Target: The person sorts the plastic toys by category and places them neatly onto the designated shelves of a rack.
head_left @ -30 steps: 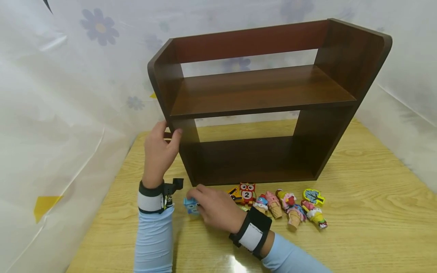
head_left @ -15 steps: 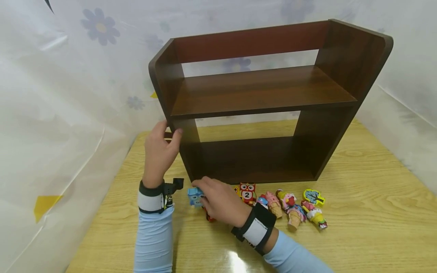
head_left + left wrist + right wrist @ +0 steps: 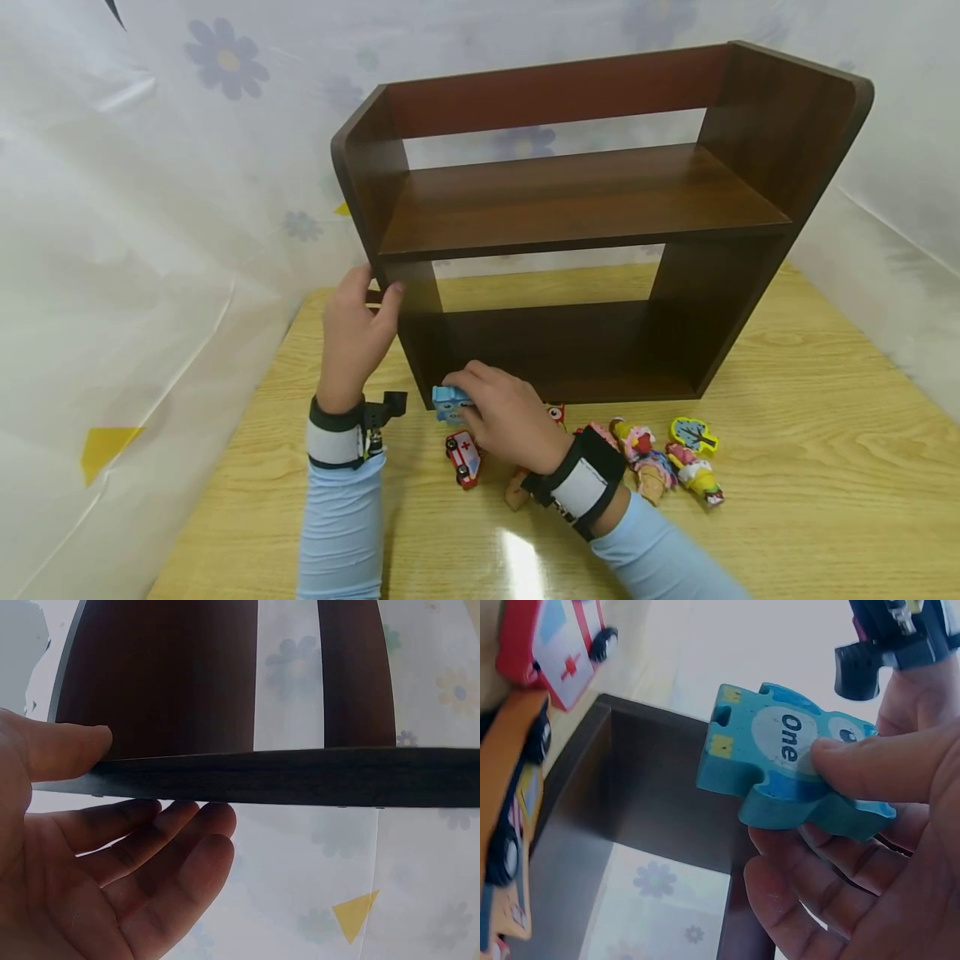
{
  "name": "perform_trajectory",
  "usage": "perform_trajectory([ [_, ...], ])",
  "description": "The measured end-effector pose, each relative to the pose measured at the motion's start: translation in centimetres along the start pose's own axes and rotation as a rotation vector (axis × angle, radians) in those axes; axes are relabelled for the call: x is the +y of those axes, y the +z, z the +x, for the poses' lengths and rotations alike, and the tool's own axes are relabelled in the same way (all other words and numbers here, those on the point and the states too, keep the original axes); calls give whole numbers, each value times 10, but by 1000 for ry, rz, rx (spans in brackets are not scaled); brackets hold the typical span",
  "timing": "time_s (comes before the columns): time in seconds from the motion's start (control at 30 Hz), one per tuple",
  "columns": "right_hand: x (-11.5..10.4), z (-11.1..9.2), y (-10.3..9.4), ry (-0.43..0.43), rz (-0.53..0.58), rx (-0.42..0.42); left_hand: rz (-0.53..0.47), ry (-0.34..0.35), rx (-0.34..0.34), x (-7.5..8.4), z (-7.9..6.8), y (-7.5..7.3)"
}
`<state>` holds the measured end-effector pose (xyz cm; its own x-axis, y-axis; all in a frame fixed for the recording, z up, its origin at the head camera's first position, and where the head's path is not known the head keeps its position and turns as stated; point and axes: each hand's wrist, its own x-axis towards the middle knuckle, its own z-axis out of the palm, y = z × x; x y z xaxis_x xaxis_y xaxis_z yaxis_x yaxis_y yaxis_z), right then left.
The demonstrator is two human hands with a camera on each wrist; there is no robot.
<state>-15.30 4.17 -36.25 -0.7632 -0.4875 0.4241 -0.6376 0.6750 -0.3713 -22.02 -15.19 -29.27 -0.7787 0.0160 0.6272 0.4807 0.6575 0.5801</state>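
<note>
A dark brown two-tier wooden shelf point(image 3: 577, 200) stands on the table. My left hand point(image 3: 356, 342) grips its left side panel, thumb on the inner face and fingers along the outer face, as the left wrist view shows around the panel edge point(image 3: 300, 777). In my right hand point(image 3: 517, 423) a blue wooden owl block point(image 3: 780, 754) is pinched between thumb and fingers. "One" is printed on the owl's belly. The block is held at the lower left front corner of the shelf. Just below it on the table lies a red and white toy ambulance point(image 3: 463, 458).
Right of my right hand are several ice-cream-cone toys point(image 3: 696, 473) and a yellow-edged tree block point(image 3: 693, 434). A red owl block point(image 3: 556, 413) is mostly covered by the hand. An orange wheeled toy point(image 3: 514, 802) appears in the right wrist view. Flower-patterned sheeting point(image 3: 225, 167) hangs behind.
My right hand has lifted the blue owl block and carried it up and rightward toward the shelf's lower tier, uncovering the toy ambulance. The left hand keeps its grip on the panel.
</note>
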Motion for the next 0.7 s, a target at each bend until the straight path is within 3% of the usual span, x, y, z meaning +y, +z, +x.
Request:
perform_trajectory([
  [0.43,13,16,-11,-29,-98,9,11,-23,-9,2,-2,-5],
  [0.7,16,24,-13,-7,-90,-6,21,-6,-2,3,-3,-8],
])
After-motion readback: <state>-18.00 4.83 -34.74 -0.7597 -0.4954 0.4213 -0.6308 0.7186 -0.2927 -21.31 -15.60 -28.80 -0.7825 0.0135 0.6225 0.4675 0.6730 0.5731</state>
